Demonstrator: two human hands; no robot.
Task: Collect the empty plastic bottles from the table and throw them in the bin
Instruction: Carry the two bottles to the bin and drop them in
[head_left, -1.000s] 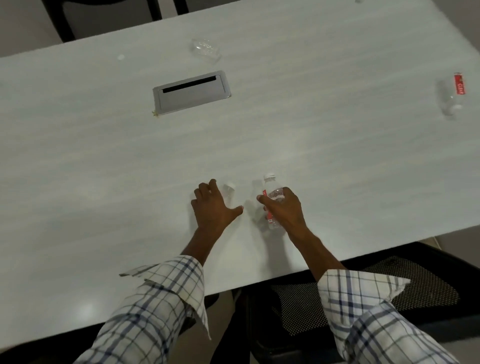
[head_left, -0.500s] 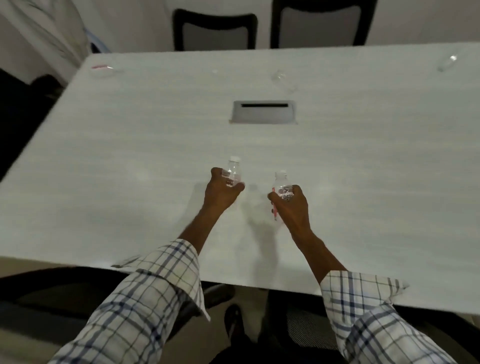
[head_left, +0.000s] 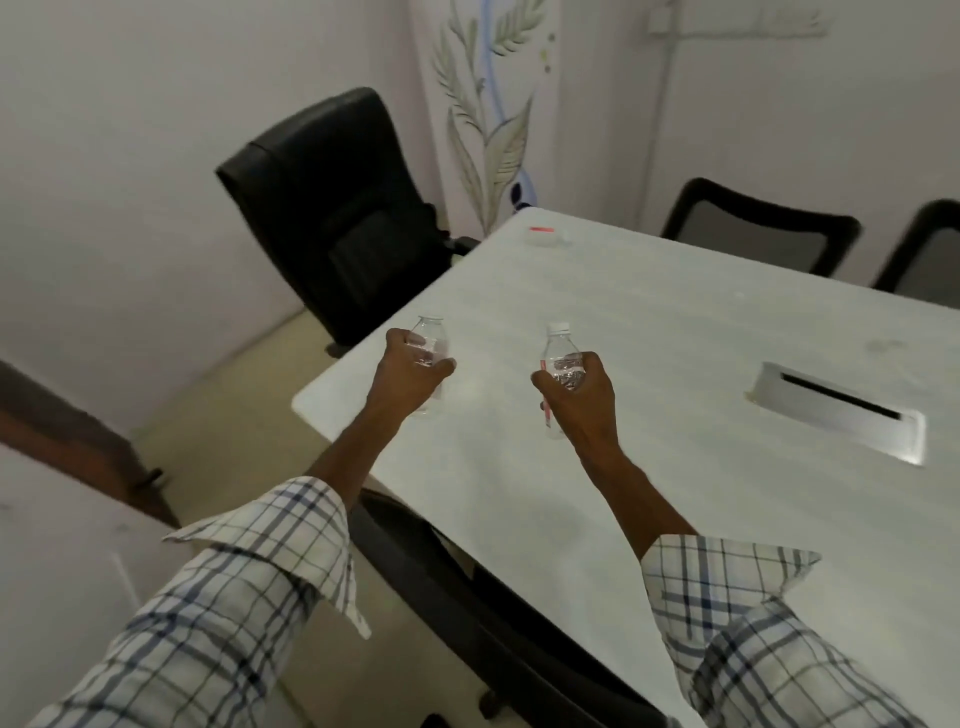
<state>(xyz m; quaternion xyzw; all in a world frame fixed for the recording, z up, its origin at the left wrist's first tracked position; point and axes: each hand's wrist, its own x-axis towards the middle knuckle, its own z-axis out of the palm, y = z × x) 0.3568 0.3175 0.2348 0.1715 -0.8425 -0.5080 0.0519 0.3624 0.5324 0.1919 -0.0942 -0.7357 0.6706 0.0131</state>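
My left hand (head_left: 408, 376) grips a clear plastic bottle (head_left: 428, 335) with no cap, held upright above the white table's (head_left: 675, 364) left corner. My right hand (head_left: 579, 400) grips a second clear bottle (head_left: 558, 345) with a white cap and a red label strip, held upright over the table. Another small bottle with a red label (head_left: 543, 235) lies on its side near the table's far corner. No bin is in view.
A black office chair (head_left: 337, 218) stands past the table's left end. Two more chairs (head_left: 758, 228) line the far side. A metal cable hatch (head_left: 841, 410) is set into the tabletop at right. Another black chair (head_left: 467, 582) sits under the near edge.
Both hands have lifted their bottles off the table. My view has swung left, bringing the table's left end, the black chair and the wall into sight.
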